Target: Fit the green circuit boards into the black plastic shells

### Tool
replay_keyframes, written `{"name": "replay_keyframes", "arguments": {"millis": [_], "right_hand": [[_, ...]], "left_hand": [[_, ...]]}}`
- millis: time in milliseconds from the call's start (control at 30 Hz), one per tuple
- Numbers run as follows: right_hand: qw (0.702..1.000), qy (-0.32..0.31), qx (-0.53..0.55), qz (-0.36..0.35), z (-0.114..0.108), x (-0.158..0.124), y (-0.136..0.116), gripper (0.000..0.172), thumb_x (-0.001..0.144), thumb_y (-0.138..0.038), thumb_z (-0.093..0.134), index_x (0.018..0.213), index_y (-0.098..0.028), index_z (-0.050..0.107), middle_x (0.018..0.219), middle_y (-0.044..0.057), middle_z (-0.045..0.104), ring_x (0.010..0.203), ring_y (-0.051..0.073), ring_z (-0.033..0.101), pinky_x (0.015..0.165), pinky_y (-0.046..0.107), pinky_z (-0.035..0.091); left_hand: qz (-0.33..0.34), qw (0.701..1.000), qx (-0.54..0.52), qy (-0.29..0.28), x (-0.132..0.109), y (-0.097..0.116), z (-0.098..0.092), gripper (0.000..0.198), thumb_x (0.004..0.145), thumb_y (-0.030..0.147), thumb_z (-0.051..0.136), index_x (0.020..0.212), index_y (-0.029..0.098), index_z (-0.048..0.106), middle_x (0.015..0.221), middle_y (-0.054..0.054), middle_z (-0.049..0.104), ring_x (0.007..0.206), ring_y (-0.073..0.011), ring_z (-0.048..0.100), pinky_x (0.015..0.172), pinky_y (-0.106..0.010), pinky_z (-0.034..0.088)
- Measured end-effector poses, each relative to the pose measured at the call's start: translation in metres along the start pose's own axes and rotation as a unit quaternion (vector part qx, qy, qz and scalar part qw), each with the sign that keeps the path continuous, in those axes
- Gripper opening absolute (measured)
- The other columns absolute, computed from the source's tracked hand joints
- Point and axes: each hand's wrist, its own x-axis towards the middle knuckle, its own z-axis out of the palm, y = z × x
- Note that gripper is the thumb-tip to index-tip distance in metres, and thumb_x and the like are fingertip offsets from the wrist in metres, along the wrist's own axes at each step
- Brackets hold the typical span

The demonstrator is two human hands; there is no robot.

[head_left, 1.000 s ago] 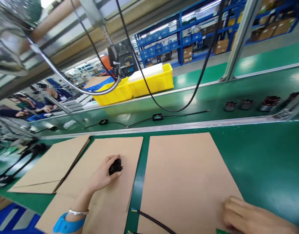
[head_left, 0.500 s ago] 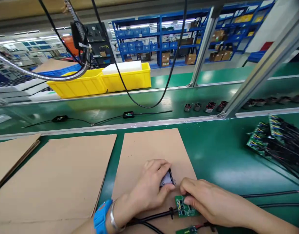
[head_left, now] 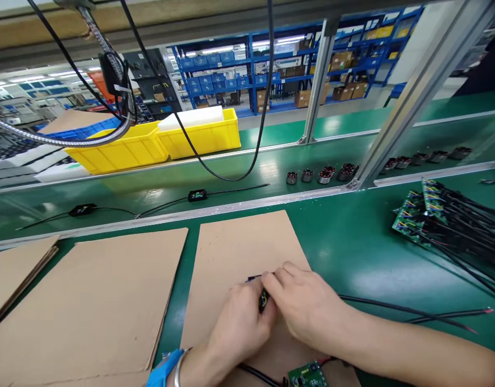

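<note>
My left hand [head_left: 243, 317] and my right hand [head_left: 304, 298] meet over the cardboard sheet [head_left: 247, 242], fingers closed and touching. Between them shows a sliver of a dark circuit board [head_left: 264, 300] with yellowish-green parts. A dark edge of the small case [head_left: 253, 278] peeks out above my left fingers. Most of both pieces is hidden by the fingers, so I cannot tell how they sit together. Below the hands, a second green circuit board [head_left: 308, 374] lies at the sheet's lower edge, with a black cable [head_left: 259, 373] beside it.
More cardboard sheets [head_left: 98, 301] lie at left. Wired circuit boards [head_left: 412, 215] are heaped at right, near loose black cables [head_left: 393, 306]. Behind the metal rail stand small motors [head_left: 326, 174] and yellow bins [head_left: 199, 137]. A black cable [head_left: 263, 107] hangs in a loop overhead.
My right hand has lifted the green circuit board off the cardboard and brought it left to the small case in my left hand. The view has shifted slightly to the right.
</note>
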Motion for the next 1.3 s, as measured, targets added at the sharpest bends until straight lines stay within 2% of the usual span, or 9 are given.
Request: {"name": "replay_keyframes", "arguments": {"millis": [67, 200, 300, 400, 533, 700, 800, 1100, 1300], "right_hand": [[0.998, -0.008, -0.049, -0.034, -0.001, 0.008, -0.007, 0.027, 0.073, -0.009, 0.054, 0.1, -0.015, 0.052, 0.088, 0.01, 0.058, 0.081, 0.025, 0.052, 0.057, 0.032, 0.035], [0.995, -0.01, -0.052, -0.081, -0.004, 0.021, 0.003, 0.01, 0.09, -0.022, 0.051, 0.099, -0.019, 0.054, 0.087, 0.006, 0.058, 0.081, 0.023, 0.053, 0.055, 0.031, 0.031], [0.993, -0.033, -0.039, -0.104, 0.0, 0.029, 0.019, 0.012, 0.092, -0.028, 0.056, 0.102, -0.02, 0.056, 0.089, 0.005, 0.06, 0.082, 0.022, 0.055, 0.06, 0.031, 0.035], [0.99, -0.066, -0.007, -0.125, 0.006, 0.037, 0.03, 0.02, 0.089, -0.031, 0.063, 0.105, -0.021, 0.058, 0.092, 0.004, 0.063, 0.085, 0.021, 0.057, 0.067, 0.031, 0.038], [0.987, -0.102, 0.015, -0.119, 0.008, 0.043, 0.037, 0.015, 0.088, -0.034, 0.064, 0.099, -0.024, 0.061, 0.087, 0.002, 0.061, 0.081, 0.02, 0.057, 0.063, 0.029, 0.035], [0.989, -0.106, -0.017, -0.104, 0.013, 0.042, 0.035, 0.008, 0.089, -0.032, 0.06, 0.094, -0.026, 0.063, 0.09, 0.004, 0.055, 0.066, 0.017, 0.052, 0.052, 0.028, 0.023], [0.991, -0.081, -0.031, -0.103, 0.019, 0.038, 0.031, 0.007, 0.091, -0.027, 0.056, 0.093, -0.025, 0.062, 0.088, 0.004, 0.051, 0.064, 0.017, 0.049, 0.05, 0.028, 0.02], [0.994, -0.052, 0.003, -0.101, 0.027, 0.035, 0.032, 0.009, 0.093, -0.022, 0.053, 0.096, -0.024, 0.061, 0.091, 0.005, 0.048, 0.076, 0.02, 0.045, 0.057, 0.03, 0.027], [0.994, -0.05, 0.01, -0.096, 0.029, 0.032, 0.034, 0.011, 0.093, -0.02, 0.052, 0.091, -0.021, 0.062, 0.084, 0.005, 0.045, 0.071, 0.019, 0.038, 0.054, 0.03, 0.016]], "left_hand": [[-0.012, 1.0, -0.011, -0.012, 0.005, -0.005, -0.007, 0.008, 0.082, 0.018, 0.048, 0.078, 0.02, 0.054, 0.065, 0.001, 0.059, 0.056, -0.0146, 0.051, 0.051, -0.025, 0.033], [-0.029, 0.998, -0.022, -0.052, 0.009, -0.018, -0.028, 0.018, 0.088, 0.03, 0.047, 0.079, 0.02, 0.058, 0.062, 0.002, 0.058, 0.053, -0.0148, 0.054, 0.049, -0.025, 0.035], [-0.019, 0.999, 0.024, -0.04, 0.006, -0.028, -0.037, 0.033, 0.084, 0.04, 0.059, 0.111, 0.02, 0.058, 0.091, -0.003, 0.066, 0.072, -0.0193, 0.063, 0.065, -0.03, 0.047], [-0.001, 0.994, 0.104, -0.03, 0.005, -0.035, -0.034, 0.062, 0.075, 0.039, 0.071, 0.13, 0.022, 0.047, 0.124, -0.009, 0.056, 0.1, -0.0284, 0.062, 0.084, -0.04, 0.049], [-0.003, 0.988, 0.133, -0.078, 0.006, -0.04, -0.023, 0.047, 0.079, 0.032, 0.066, 0.122, 0.023, 0.052, 0.119, -0.007, 0.055, 0.095, -0.0284, 0.064, 0.079, -0.043, 0.051], [-0.005, 0.99, 0.11, -0.083, 0.009, -0.044, -0.02, 0.044, 0.08, 0.029, 0.062, 0.122, 0.025, 0.052, 0.119, -0.007, 0.056, 0.096, -0.028, 0.064, 0.081, -0.044, 0.053], [0.002, 0.991, 0.104, -0.079, 0.01, -0.047, -0.019, 0.044, 0.079, 0.029, 0.062, 0.123, 0.026, 0.053, 0.119, -0.007, 0.057, 0.096, -0.0269, 0.065, 0.082, -0.042, 0.054], [0.059, 0.99, 0.127, -0.035, 0.009, -0.05, -0.017, 0.044, 0.077, 0.024, 0.066, 0.12, 0.023, 0.056, 0.11, -0.005, 0.061, 0.087, -0.0232, 0.069, 0.071, -0.035, 0.059], [0.109, 0.975, 0.193, -0.024, 0.005, -0.052, -0.02, 0.051, 0.08, 0.022, 0.066, 0.128, 0.02, 0.048, 0.118, -0.007, 0.06, 0.084, -0.0207, 0.07, 0.064, -0.03, 0.059]]}}
